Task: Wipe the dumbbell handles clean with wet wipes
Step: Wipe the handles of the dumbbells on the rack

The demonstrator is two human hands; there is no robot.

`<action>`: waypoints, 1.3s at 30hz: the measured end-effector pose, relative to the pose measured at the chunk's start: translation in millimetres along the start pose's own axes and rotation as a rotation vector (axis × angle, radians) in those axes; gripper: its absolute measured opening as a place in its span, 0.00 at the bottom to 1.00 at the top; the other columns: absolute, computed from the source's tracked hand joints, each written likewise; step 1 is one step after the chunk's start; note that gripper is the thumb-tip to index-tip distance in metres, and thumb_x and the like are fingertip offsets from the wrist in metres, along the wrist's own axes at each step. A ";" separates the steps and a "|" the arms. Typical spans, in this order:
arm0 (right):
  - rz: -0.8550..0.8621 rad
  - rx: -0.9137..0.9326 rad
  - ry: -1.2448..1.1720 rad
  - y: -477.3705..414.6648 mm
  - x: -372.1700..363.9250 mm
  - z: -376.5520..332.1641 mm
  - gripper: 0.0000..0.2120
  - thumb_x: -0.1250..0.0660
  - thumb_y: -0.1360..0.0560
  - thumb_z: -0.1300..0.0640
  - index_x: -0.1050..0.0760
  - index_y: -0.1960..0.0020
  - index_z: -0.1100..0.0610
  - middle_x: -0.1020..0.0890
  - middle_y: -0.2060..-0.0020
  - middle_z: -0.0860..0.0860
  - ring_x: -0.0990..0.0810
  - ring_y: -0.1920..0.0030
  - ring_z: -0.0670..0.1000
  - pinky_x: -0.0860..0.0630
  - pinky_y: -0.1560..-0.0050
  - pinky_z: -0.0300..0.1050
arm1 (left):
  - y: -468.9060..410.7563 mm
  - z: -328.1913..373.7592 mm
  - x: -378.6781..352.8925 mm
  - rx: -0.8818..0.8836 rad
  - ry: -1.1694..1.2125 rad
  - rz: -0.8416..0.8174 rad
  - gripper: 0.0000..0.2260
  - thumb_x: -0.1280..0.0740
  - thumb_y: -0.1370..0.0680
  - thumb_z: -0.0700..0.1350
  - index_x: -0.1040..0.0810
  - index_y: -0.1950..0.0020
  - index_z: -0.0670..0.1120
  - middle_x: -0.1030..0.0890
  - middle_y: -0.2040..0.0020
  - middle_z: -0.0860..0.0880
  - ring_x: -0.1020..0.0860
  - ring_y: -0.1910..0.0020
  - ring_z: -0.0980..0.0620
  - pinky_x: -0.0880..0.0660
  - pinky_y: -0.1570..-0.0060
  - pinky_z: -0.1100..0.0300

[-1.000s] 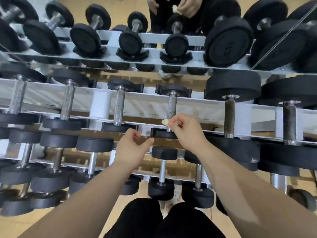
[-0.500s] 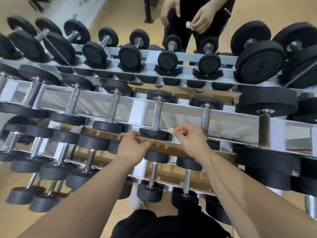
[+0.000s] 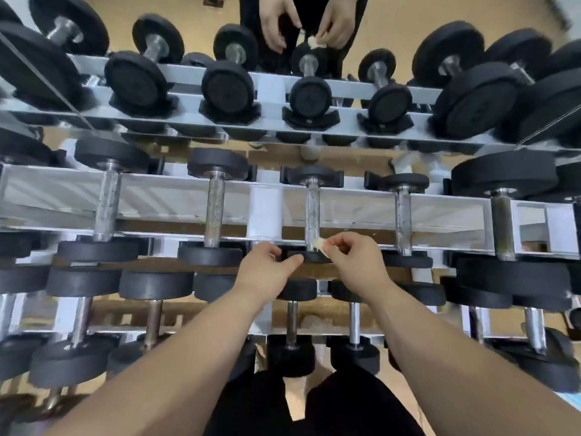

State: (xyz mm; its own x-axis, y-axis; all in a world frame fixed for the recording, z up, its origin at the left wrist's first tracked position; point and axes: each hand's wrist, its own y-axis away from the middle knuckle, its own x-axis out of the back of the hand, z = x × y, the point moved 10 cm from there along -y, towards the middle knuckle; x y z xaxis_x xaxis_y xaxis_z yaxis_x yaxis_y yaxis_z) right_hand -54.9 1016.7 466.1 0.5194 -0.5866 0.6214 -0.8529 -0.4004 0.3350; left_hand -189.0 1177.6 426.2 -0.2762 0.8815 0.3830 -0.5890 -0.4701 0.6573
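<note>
Here: wipe (image 3: 317, 244) in right hand (image 3: 355, 259) (at handle (image 3: 312, 212))

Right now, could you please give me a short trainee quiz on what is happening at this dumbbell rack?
1. True or false: the right hand pinches the wipe.
2. The wipe is at which part of the dumbbell handle? A: the end nearest the person. B: the middle. C: the far end.
3. Which hand holds no wipe?
Key: 1 true. 2 A. 3 the left hand.
</note>
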 end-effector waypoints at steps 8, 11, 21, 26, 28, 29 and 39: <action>-0.010 0.251 0.130 -91.9 -18.6 -41.6 0.05 0.31 0.22 0.53 0.16 0.50 0.51 0.16 0.58 0.43 0.20 0.57 0.45 0.23 0.51 0.43 | -32.9 -3.3 -26.1 0.035 0.014 -0.003 0.20 0.20 0.31 0.54 0.25 0.49 0.48 0.22 0.55 0.52 0.22 0.56 0.53 0.25 0.57 0.59; -0.033 0.320 0.256 -109.0 -21.0 -43.0 0.07 0.31 0.22 0.53 0.16 0.46 0.51 0.17 0.52 0.47 0.21 0.51 0.46 0.27 0.45 0.39 | -31.1 -5.0 -33.4 0.041 0.097 0.007 0.20 0.19 0.31 0.52 0.26 0.48 0.47 0.23 0.57 0.52 0.25 0.60 0.55 0.30 0.63 0.63; -0.325 0.640 0.367 -80.0 -36.3 -34.2 0.08 0.29 0.23 0.53 0.15 0.46 0.52 0.21 0.61 0.44 0.22 0.61 0.48 0.22 0.55 0.49 | -24.3 -18.4 -31.7 0.102 0.179 0.142 0.21 0.17 0.35 0.52 0.21 0.49 0.49 0.18 0.55 0.52 0.19 0.54 0.54 0.22 0.49 0.59; -0.153 0.561 0.350 -116.8 -24.2 -51.9 0.08 0.31 0.22 0.52 0.15 0.46 0.50 0.21 0.58 0.46 0.21 0.54 0.49 0.23 0.46 0.48 | -15.8 -15.7 -38.8 0.123 0.243 0.186 0.20 0.19 0.31 0.50 0.22 0.45 0.47 0.19 0.53 0.54 0.20 0.53 0.54 0.27 0.51 0.62; -0.117 0.518 0.321 -117.5 -17.7 -48.5 0.08 0.31 0.22 0.52 0.15 0.45 0.48 0.20 0.57 0.46 0.21 0.52 0.48 0.23 0.44 0.45 | -14.2 -13.4 -42.4 0.129 0.238 0.194 0.22 0.20 0.30 0.50 0.23 0.41 0.46 0.21 0.50 0.53 0.21 0.50 0.53 0.30 0.48 0.63; -0.130 0.511 0.331 -112.8 -16.9 -45.0 0.08 0.31 0.21 0.52 0.15 0.45 0.49 0.18 0.55 0.46 0.20 0.51 0.47 0.24 0.43 0.44 | -13.7 -12.1 -43.6 0.130 0.227 0.197 0.24 0.20 0.30 0.50 0.23 0.39 0.46 0.21 0.48 0.53 0.22 0.48 0.52 0.30 0.47 0.62; -0.277 0.670 0.474 -93.9 -22.2 -52.3 0.08 0.31 0.21 0.54 0.15 0.46 0.52 0.15 0.55 0.50 0.18 0.55 0.53 0.21 0.51 0.47 | -9.7 -6.7 -55.3 0.174 0.281 0.234 0.24 0.17 0.35 0.49 0.25 0.47 0.48 0.22 0.54 0.54 0.22 0.56 0.56 0.28 0.60 0.65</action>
State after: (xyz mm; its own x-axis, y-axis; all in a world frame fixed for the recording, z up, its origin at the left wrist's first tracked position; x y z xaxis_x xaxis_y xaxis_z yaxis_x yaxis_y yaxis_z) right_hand 10.9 1104.1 457.8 0.4996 -0.1109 0.8591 -0.4108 -0.9035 0.1222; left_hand -173.0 1133.7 394.3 -0.5989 0.7159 0.3589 -0.3550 -0.6391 0.6823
